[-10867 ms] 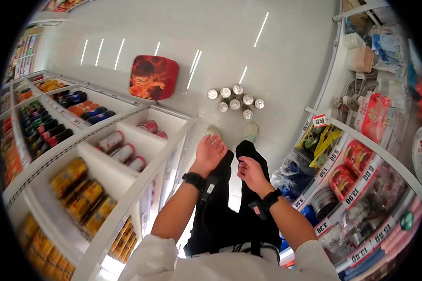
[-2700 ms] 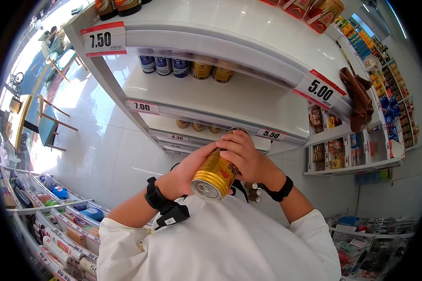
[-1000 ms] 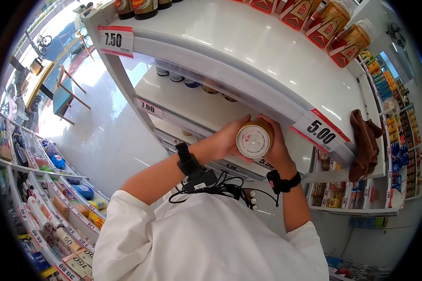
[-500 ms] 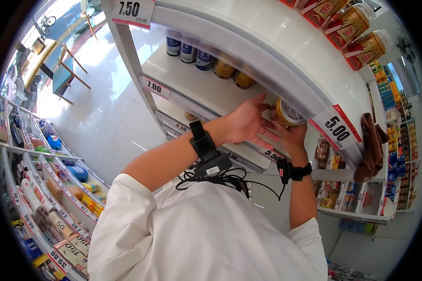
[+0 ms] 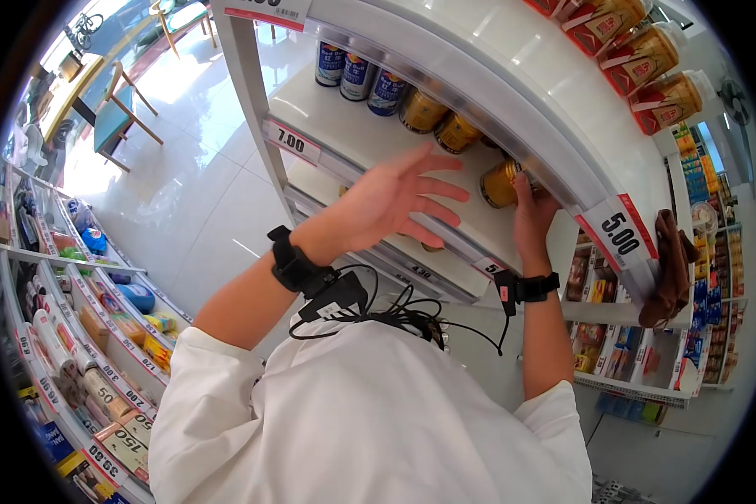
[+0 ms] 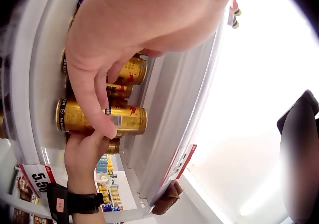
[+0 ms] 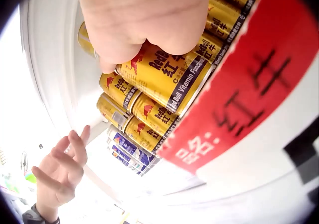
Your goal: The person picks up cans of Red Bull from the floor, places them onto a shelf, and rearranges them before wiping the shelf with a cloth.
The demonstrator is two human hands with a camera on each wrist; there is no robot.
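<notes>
A gold drink can stands on the white shelf under the 5.00 price tag. My right hand grips this gold can from the side. The left wrist view shows the can with the right hand below it. My left hand hovers in front of the shelf with spread fingers and holds nothing. More gold cans and blue cans stand in a row further along the shelf.
A brown cloth hangs at the shelf's right end. Bottles with red labels lie on the shelf above. A 7.00 tag marks the shelf edge. Stocked shelves run along the left, with chairs beyond.
Both hands held the can in front of the shelf. The left hand has since let go and opened, and the right hand has moved the can deeper onto the shelf.
</notes>
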